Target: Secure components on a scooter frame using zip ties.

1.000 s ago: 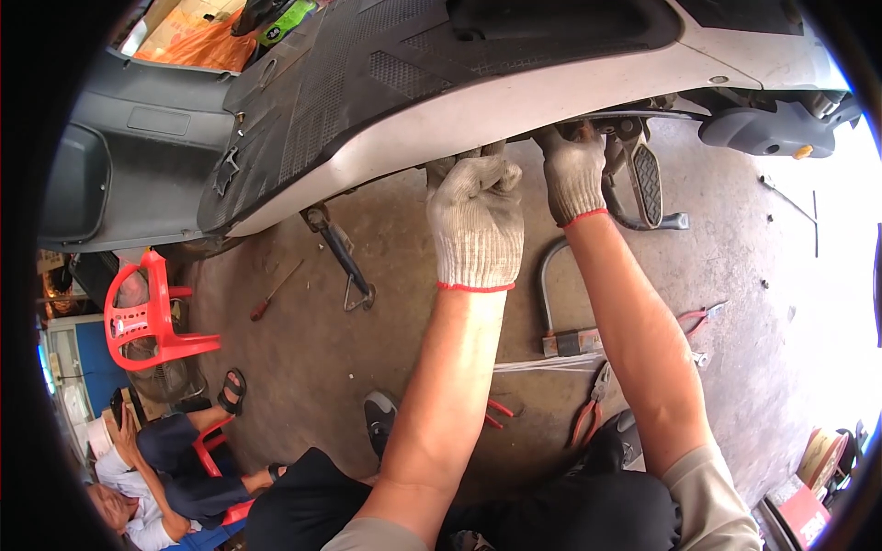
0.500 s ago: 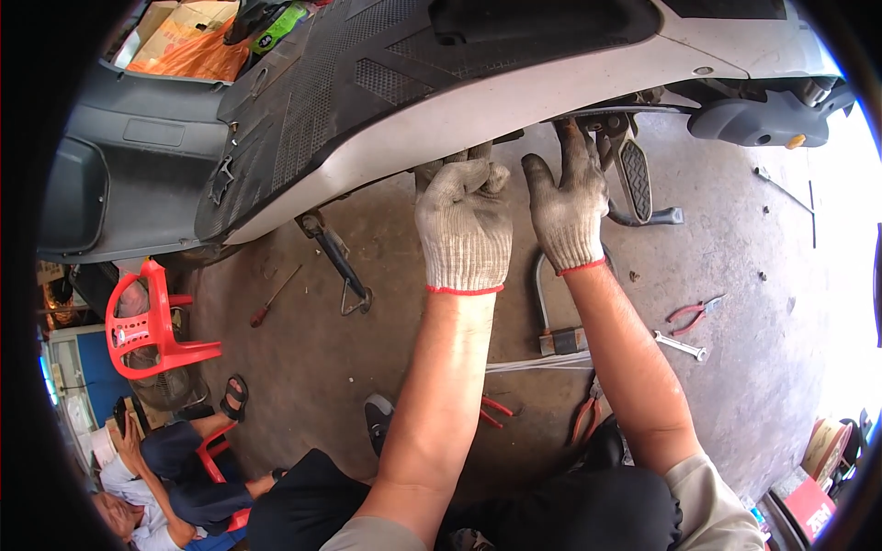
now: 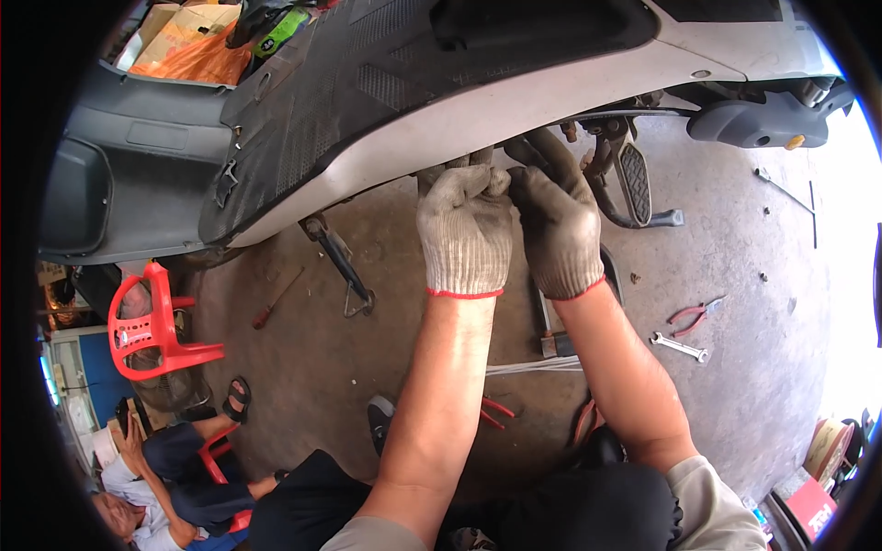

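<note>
My left hand (image 3: 466, 220), in a grimy knitted work glove with a red hem, is closed below the white side panel (image 3: 441, 119) of a scooter. Its fingers curl up under the panel's lower edge, and what they hold is hidden. Beside it, almost touching, my right hand (image 3: 560, 216) wears a matching glove. Its fingers bend toward the left hand's fingertips in a pinch just under that edge; anything between them is out of sight. A pedal with a ribbed pad (image 3: 633, 184) hangs right of my right hand. Left of my hands, a side stand (image 3: 338, 262) points down.
On the concrete floor lie a screwdriver (image 3: 277, 299), red-handled pliers (image 3: 696, 315), a spanner (image 3: 680, 347), a long-handled tool (image 3: 785, 190) and white rods (image 3: 533, 365). A red plastic chair (image 3: 152, 326) stands at left. Below it sits another person (image 3: 152, 473).
My right hand has moved left, away from the pedal bracket, to beside my left hand, and its fingers have bent inward. A rusty bolt-like part shows where it was. My left hand stays put.
</note>
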Demonstrator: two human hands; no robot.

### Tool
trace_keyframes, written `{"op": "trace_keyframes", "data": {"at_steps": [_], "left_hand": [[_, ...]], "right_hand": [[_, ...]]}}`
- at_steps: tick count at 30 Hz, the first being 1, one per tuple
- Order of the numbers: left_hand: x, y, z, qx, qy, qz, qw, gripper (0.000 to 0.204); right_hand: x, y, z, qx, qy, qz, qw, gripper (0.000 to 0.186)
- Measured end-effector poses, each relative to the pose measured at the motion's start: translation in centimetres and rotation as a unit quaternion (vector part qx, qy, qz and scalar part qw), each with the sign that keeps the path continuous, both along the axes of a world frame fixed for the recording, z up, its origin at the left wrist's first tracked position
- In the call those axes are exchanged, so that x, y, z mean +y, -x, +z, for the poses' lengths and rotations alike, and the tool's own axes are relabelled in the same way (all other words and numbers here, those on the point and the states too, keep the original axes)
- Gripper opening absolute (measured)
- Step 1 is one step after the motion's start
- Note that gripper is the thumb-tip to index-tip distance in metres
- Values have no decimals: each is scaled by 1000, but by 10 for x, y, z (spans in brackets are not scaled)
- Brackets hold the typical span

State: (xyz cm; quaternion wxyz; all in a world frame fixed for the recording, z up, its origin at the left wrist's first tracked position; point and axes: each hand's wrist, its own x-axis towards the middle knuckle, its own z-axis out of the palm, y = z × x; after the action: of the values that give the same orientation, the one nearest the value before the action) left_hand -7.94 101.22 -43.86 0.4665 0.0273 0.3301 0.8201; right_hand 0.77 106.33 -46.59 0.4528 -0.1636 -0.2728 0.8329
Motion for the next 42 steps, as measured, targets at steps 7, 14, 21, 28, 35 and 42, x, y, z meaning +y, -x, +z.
{"op": "trace_keyframes", "data": {"at_steps": [7, 14, 21, 28, 35, 42], "left_hand": [[4, 1, -6, 15, -57, 54, 997, 24], [4, 0, -2, 12, -103, 15, 994, 32], [1, -5, 8, 23, -69, 27, 997, 25], [-6, 0, -4, -35, -36, 4, 999, 16], [-7, 3, -3, -3, -73, -16, 997, 21], [-11, 1, -4, -8, -56, -26, 998, 29]], "right_hand": [[8, 15, 16, 122, 97, 30, 987, 42], [12, 10, 9, 130, 44, 76, 988, 43], [12, 9, 5, 112, 28, 100, 988, 49], [20, 10, -1, 105, 35, 163, 980, 48], [8, 16, 0, 151, 71, 129, 978, 48], [19, 15, -5, 35, -22, 139, 989, 36]]}}
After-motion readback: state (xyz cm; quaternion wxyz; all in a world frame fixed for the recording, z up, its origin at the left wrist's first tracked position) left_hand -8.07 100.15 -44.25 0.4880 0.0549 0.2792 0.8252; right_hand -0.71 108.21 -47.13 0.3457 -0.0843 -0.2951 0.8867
